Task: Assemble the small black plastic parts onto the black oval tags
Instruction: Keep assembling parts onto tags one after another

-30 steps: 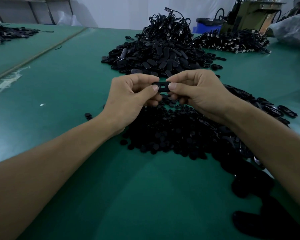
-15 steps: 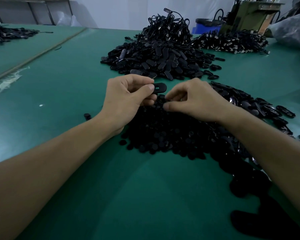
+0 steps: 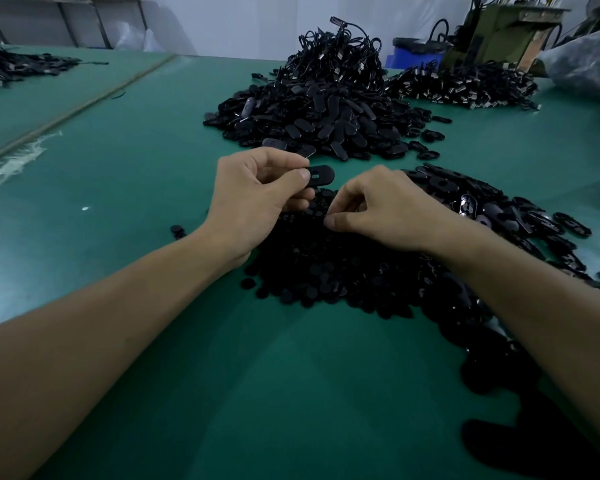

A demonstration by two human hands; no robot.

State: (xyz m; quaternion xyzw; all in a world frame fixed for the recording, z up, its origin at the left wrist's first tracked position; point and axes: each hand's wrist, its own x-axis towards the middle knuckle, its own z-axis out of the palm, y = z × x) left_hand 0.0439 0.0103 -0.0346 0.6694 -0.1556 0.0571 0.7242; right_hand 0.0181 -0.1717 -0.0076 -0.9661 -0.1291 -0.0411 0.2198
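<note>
Black oval tag (image 3: 321, 175), slotted hole visible near its middle, held by one end in the left grip (image 3: 253, 199): thumb on top, forefinger curled over the end, the other fingers curled beneath. Tag lies roughly level and sticks out to the right of that grip, above the table (image 3: 136, 174), which has a green surface.

Right grip (image 3: 388, 209) just right of and lower than the left one, well apart from the tag. Its fingers are curled, thumb and forefinger tips drawn together and down in the pile of small black plastic parts (image 3: 326, 275). Possibly a part is pinched there; black on black, cannot tell.

That pile spreads under both grips and toward the viewer. A stray part (image 3: 176, 230) lies alone on the table, left of the left wrist.

Heap of loose oval tags (image 3: 482, 209) begins just behind the right grip and runs off to its right. Larger mound of tags (image 3: 326, 112) sits beyond both grips, a tangle of black cords on top. Another dark heap (image 3: 465, 84) lies far right of that mound.
</note>
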